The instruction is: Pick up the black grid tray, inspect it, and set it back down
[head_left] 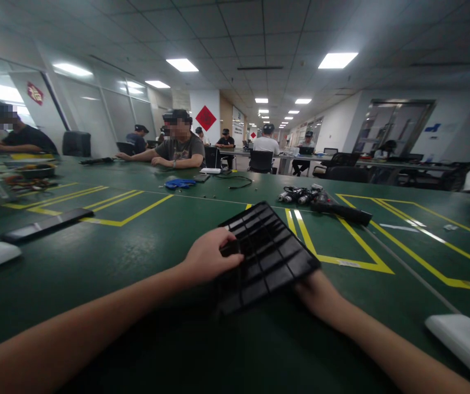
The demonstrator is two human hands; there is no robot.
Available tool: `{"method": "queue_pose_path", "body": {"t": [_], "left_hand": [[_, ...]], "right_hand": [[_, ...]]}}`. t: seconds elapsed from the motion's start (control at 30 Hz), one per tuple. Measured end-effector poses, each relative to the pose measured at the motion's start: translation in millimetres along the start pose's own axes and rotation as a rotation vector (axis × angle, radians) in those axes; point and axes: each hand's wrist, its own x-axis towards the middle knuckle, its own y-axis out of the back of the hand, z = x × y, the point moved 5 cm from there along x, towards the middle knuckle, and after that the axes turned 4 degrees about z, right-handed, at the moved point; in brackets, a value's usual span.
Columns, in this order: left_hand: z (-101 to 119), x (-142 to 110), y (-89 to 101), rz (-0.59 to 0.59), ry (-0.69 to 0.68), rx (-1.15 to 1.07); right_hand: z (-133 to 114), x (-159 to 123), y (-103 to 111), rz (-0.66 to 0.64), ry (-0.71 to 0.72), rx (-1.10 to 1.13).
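A black tray [273, 249] divided into rows of square compartments is held tilted above the table in front of me. My left hand [212, 254] is closed at its left side, thumb over the top and fingers curled at the edge. Whether a small dark item sits between those fingers I cannot make out. My right hand [317, 290] grips the tray's lower right corner from beneath; its fingers are mostly hidden behind the tray. The compartments look dark, and their contents cannot be told.
The green table [144, 257] carries yellow tape outlines. Beyond the tray lie a bundle of metal-ended parts [298, 194], a black cylindrical object [343, 213] and a blue item [179, 183]. White objects [466, 345] and a long dark case [48, 223] lie at the sides. A person [181, 142] sits across.
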Motion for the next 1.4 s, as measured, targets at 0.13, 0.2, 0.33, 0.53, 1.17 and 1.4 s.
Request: {"method": "queue_pose_path", "body": {"t": [0.13, 0.2, 0.33, 0.53, 1.17, 1.4], "left_hand": [[-74.3, 29.4, 33.9, 0.148, 0.297, 0.281], [-110.8, 32.9, 51.3, 0.141, 0.446, 0.411], [-159.8, 22.8, 76.4, 0.068, 0.569, 0.566], [-192.7, 14.5, 87.6, 0.051, 0.728, 0.578], [-63.2, 21.1, -15.8, -0.129, -0.048, 0.289], [-64.3, 21.4, -15.4, -0.113, 0.059, 0.424]], "right_hand": [[35.2, 12.1, 30.1, 0.153, -0.272, -0.169], [52.2, 14.4, 44.2, 0.183, -0.378, -0.309], [73.2, 12.7, 57.8, 0.173, -0.466, -0.542], [79.9, 10.3, 55.4, 0.128, -0.427, -0.7], [-72.1, -33.0, -28.6, -0.423, 0.06, -0.236], [-51.9, -9.9, 0.3, -0.194, 0.121, -0.363]]}}
